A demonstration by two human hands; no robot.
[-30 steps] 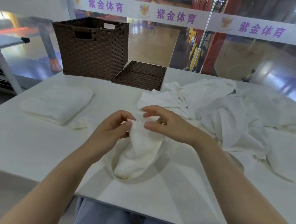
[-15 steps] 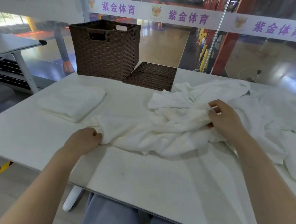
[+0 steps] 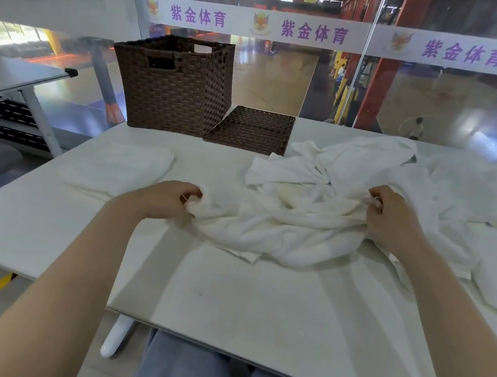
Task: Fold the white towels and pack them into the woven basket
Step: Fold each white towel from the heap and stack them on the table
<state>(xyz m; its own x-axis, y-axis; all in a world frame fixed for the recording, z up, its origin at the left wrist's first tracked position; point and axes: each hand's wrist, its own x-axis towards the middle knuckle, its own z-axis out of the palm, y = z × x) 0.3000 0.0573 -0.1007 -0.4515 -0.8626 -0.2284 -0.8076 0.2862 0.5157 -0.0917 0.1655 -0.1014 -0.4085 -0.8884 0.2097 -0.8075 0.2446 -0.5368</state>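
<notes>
Spreading step: left hand [image 3: 167,199] and right hand [image 3: 392,216] each grip the crumpled white cloth towel [image 3: 282,229] — next, flatten it, nearer than the brown woven basket [image 3: 172,86].

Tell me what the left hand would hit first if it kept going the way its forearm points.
The left hand, gripping one end of the crumpled towel, points toward the far right. Beyond that bunched towel, the flat woven lid looks first in line, though depth is unclear.
</notes>
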